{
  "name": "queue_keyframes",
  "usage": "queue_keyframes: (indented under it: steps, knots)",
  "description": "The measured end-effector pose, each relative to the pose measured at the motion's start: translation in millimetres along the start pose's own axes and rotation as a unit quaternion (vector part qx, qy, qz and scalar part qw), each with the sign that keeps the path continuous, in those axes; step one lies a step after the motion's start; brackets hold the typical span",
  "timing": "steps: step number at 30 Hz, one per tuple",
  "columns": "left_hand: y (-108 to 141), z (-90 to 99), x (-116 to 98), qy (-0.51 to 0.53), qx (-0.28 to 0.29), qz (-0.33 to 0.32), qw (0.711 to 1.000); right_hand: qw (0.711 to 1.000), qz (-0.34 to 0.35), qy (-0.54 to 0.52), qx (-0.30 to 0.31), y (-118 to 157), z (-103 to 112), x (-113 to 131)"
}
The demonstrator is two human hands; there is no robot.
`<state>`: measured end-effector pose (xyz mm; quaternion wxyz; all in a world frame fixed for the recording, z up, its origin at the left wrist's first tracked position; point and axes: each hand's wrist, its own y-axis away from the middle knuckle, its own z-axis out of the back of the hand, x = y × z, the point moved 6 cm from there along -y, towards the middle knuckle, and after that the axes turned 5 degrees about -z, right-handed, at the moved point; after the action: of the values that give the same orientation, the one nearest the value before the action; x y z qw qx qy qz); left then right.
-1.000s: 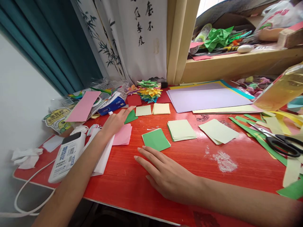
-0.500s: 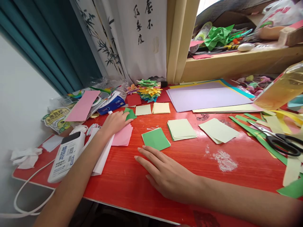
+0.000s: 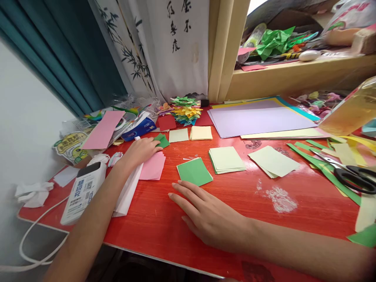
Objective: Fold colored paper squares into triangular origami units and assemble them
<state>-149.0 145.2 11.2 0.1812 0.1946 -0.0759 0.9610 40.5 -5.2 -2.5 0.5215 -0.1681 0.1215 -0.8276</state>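
My left hand [image 3: 143, 150] reaches to the far left of the table, palm down. Its outstretched fingertips lie over the left part of a small green paper [image 3: 163, 140]; the thumb is hidden. Below that wrist is a stack of pink paper squares [image 3: 152, 166]. Closer in, my right hand [image 3: 202, 213] is held palm down with its fingers apart and nothing in them. Just beyond its fingertips lies a green paper square [image 3: 194, 171] on a small pile. To the right are a pile of pale green squares [image 3: 227, 159] and a few looser pale sheets [image 3: 273, 161].
Scissors [image 3: 354, 178] lie among paper strips at the right, near a tilted bottle [image 3: 349, 111]. Large lilac sheets [image 3: 261, 117] and a multicoloured folded-paper stack [image 3: 186, 111] are at the back. A white box-shaped device [image 3: 84, 194] with a cable sits at left.
The left fingertips have slid slightly left over the green paper. My right hand keeps its pose. The whole view has shifted a little.
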Motion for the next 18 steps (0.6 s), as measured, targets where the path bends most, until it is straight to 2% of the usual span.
queue_keyframes:
  steps: [5, 9, 13, 18]
  knots:
    - [0.3, 0.3, -3.0, -0.006, 0.014, -0.025, 1.0, 1.0, 0.006, 0.01, -0.004, -0.5, 0.2, 0.3]
    - [0.3, 0.9, 1.5, -0.01, 0.007, 0.027, 1.0, 1.0, 0.006, 0.01, -0.003, -0.6, 0.6, 1.1]
    - [3.3, 6.1, 10.0, 0.005, -0.042, 0.102, 0.994, 1.0, 0.003, 0.007, 0.0, -0.4, 0.7, 0.8]
    - [9.2, 19.4, 18.0, 0.009, -0.12, 0.16, 0.98, 1.0, -0.002, 0.003, 0.001, -0.1, 1.1, -0.3]
